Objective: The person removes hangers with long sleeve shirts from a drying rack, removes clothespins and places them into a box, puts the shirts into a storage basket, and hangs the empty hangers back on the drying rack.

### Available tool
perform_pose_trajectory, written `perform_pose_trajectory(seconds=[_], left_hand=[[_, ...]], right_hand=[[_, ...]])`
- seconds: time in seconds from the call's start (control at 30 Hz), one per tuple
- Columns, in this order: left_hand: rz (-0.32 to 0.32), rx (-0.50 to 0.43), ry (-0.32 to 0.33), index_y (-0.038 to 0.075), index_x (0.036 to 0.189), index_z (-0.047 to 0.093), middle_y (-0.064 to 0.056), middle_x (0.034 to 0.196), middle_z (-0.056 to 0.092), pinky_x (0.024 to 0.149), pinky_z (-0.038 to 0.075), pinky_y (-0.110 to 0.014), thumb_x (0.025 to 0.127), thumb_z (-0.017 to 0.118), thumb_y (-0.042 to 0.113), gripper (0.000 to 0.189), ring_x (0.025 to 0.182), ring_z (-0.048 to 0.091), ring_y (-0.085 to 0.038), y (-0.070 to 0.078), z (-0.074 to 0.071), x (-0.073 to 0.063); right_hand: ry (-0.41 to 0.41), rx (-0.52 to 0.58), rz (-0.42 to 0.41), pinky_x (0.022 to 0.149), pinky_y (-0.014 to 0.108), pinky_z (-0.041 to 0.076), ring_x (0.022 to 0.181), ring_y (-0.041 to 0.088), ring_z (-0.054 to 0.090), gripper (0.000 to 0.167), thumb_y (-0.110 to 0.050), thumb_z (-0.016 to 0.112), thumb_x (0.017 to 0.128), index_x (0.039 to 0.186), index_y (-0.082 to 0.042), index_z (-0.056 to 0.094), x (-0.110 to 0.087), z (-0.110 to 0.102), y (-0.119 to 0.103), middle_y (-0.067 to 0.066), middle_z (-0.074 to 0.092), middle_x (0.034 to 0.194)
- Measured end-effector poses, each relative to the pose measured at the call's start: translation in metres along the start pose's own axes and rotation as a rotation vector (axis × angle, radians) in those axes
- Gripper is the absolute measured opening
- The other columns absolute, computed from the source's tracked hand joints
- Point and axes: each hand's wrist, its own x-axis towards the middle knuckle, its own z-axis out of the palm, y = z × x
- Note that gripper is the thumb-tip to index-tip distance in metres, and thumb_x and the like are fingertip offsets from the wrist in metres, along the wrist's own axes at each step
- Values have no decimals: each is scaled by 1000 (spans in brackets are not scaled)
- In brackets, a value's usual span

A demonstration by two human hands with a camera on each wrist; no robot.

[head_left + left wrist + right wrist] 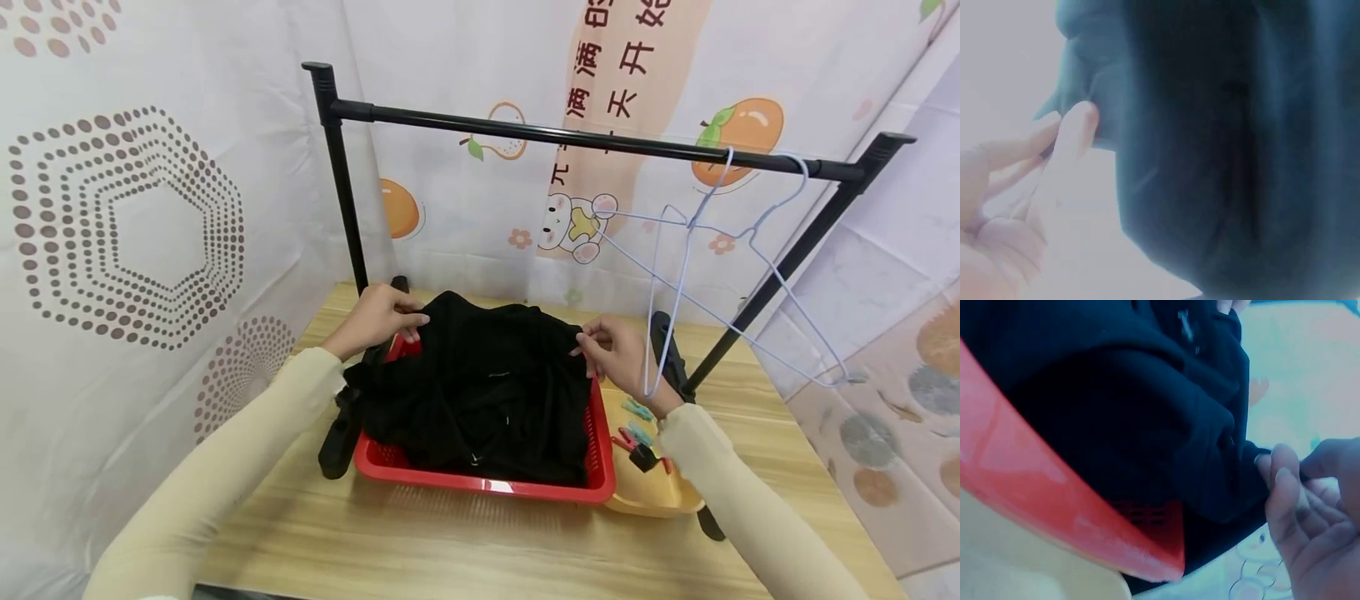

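A black garment (495,375) lies bunched in and over a red plastic basket (480,485), its far edge raised between the two hands. My left hand (382,317) pinches the garment's upper left edge; in the left wrist view thumb and fingertips meet on the dark cloth (1179,156). At the upper right edge, my right hand (609,350) pinches the cloth between thumb and fingers, as the right wrist view also shows. Folds hide the garment's exact kind, though a small light mark shows on it. Part of the basket's far side is covered by the cloth.
A black rack's crossbar (525,129) spans above the basket, and light-blue wire hangers (686,250) hang at its right, close to my right forearm. Beside the basket stands a yellow tray (652,500) holding several clothespins (637,433). All rest on a wooden table (450,550).
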Motion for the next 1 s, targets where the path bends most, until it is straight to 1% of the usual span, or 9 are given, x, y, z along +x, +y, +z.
perform_pose_trajectory(seconds=[0.1, 0.17, 0.3, 0.4, 0.53, 0.63, 0.77, 0.87, 1.0], left_hand=[[36, 44, -49, 1, 112, 78, -4, 80, 76, 67, 60, -38, 97, 74, 13, 20, 68, 73, -21, 9, -4, -20], [76, 112, -108, 1, 112, 79, -2, 81, 76, 65, 59, -32, 96, 74, 12, 19, 67, 72, -18, 12, -6, -33], [155, 211, -226, 4, 103, 81, 2, 85, 74, 63, 58, -27, 93, 77, 9, 12, 65, 70, -10, 8, -6, -51], [217, 275, -292, 11, 89, 80, 8, 81, 71, 64, 56, -25, 90, 80, 9, 2, 67, 67, -4, -1, 0, -58], [326, 344, -319, 19, 73, 72, 14, 74, 66, 66, 54, -24, 86, 84, 9, 20, 68, 63, 2, -8, 14, -59], [383, 376, -337, 19, 67, 65, 15, 68, 60, 64, 51, -24, 84, 85, 7, 29, 64, 56, 2, -8, 27, -58], [398, 397, -438, 15, 62, 60, 13, 62, 52, 60, 46, -22, 83, 84, 3, 35, 59, 43, -1, -8, 47, -59], [375, 401, -513, 13, 58, 56, 13, 57, 47, 58, 44, -19, 82, 83, -2, 40, 57, 38, -1, -9, 59, -61], [341, 417, -536, 13, 54, 49, 12, 53, 43, 56, 43, -18, 80, 82, -8, 47, 55, 35, -2, -8, 68, -62]], right_hand=[[-18, 15, -103, 44, 34, 49, 50, 35, 58, 10, -5, 58, 105, 108, 4, 61, -16, 1, -14, 16, 74, 86], [-34, 18, -165, 43, 33, 49, 47, 29, 57, 5, 1, 59, 103, 107, 3, 62, -28, 1, -17, 13, 72, 79], [-77, -2, -231, 42, 28, 48, 46, 16, 55, 9, 1, 65, 100, 106, -5, 65, -50, 2, -14, 2, 66, 67], [-112, -93, -285, 47, 25, 49, 52, 7, 56, 13, -3, 71, 96, 103, -13, 68, -61, 4, -8, -7, 64, 70], [-142, -259, -370, 54, 22, 48, 63, 1, 54, 16, -3, 76, 91, 98, -16, 70, -68, 12, 3, -12, 67, 81], [-168, -366, -365, 57, 22, 46, 67, 2, 51, 13, -7, 78, 89, 96, -15, 71, -72, 19, 10, -12, 65, 84], [-233, -483, -338, 61, 24, 42, 73, 7, 45, 10, -10, 78, 89, 93, -16, 72, -75, 29, 15, -9, 63, 83], [-275, -560, -353, 64, 26, 38, 75, 10, 41, 11, -10, 79, 88, 88, -18, 71, -76, 37, 16, -10, 62, 80], [-295, -648, -375, 68, 31, 31, 74, 13, 38, 19, -9, 81, 85, 81, -21, 66, -74, 42, 11, -13, 57, 73]])
